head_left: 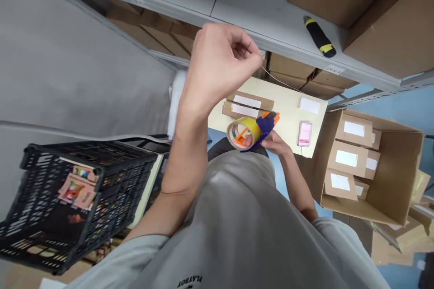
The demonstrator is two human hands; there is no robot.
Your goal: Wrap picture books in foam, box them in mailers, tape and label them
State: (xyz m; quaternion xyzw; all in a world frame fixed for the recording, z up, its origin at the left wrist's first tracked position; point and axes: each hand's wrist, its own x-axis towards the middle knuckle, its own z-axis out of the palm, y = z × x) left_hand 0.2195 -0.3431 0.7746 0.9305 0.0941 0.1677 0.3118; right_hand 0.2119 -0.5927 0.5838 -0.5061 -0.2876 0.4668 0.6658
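My left hand (222,56) is raised in front of the shelf, thumb and fingertips pressed together; whatever they hold is too small to make out. A thin white cord shows beside the fingertips. My right hand (278,143) grips a blue and orange tape dispenser (266,127), which carries a wide yellow tape roll (256,132). Behind the dispenser, a small cardboard box (228,109) with a white label (246,105) lies on the pale table (288,110).
A phone (304,133) and a white paper (309,105) lie on the table. At right stands a large open carton (400,180) holding labelled boxes. A black crate (125,158) is at left. On the shelf (264,13) rests a cutter (319,36).
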